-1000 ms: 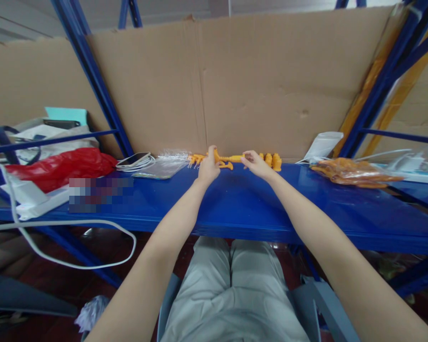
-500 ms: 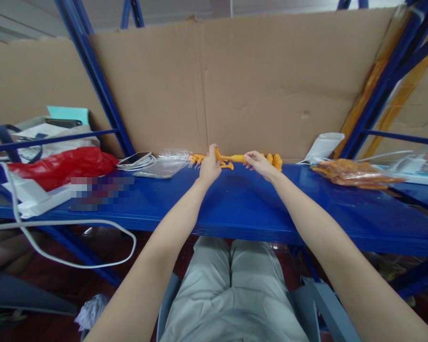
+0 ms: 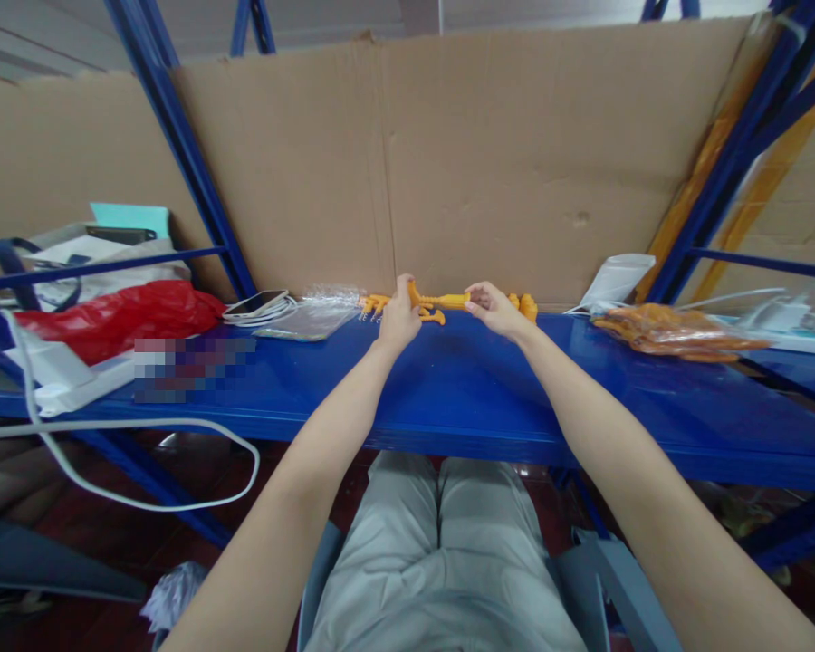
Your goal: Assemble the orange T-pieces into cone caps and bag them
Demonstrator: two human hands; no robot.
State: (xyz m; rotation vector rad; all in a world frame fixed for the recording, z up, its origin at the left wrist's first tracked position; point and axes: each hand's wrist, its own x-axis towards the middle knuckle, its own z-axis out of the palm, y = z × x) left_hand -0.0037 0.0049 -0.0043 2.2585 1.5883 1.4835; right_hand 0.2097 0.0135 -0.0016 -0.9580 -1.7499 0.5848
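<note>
Near the back of the blue shelf, a yellow-orange plastic piece with a long ribbed shaft (image 3: 445, 301) stretches between my hands. My left hand (image 3: 400, 314) is closed on its wider left end. At the shaft's right end, my right hand (image 3: 495, 310) is closed with thumb and fingers pinching the tip. Loose orange pieces with thin prongs (image 3: 375, 305) lie just left of my left hand, and a curved orange piece (image 3: 433, 316) shows beside its wrist. Rounded orange pieces (image 3: 526, 306) sit behind and right of my right hand, partly hidden by it.
A blue shelf (image 3: 448, 389) runs across, backed by a cardboard sheet (image 3: 516, 163). On the left are a clear plastic bag (image 3: 312, 321), a phone with a white cable (image 3: 262, 306) and a red bag (image 3: 129, 317). A wrapped orange bundle (image 3: 672, 330) lies right.
My right hand has shifted slightly, its fingers now pinching the shaft's end, and more of the shaft's tip shows. My left hand stays in the same place.
</note>
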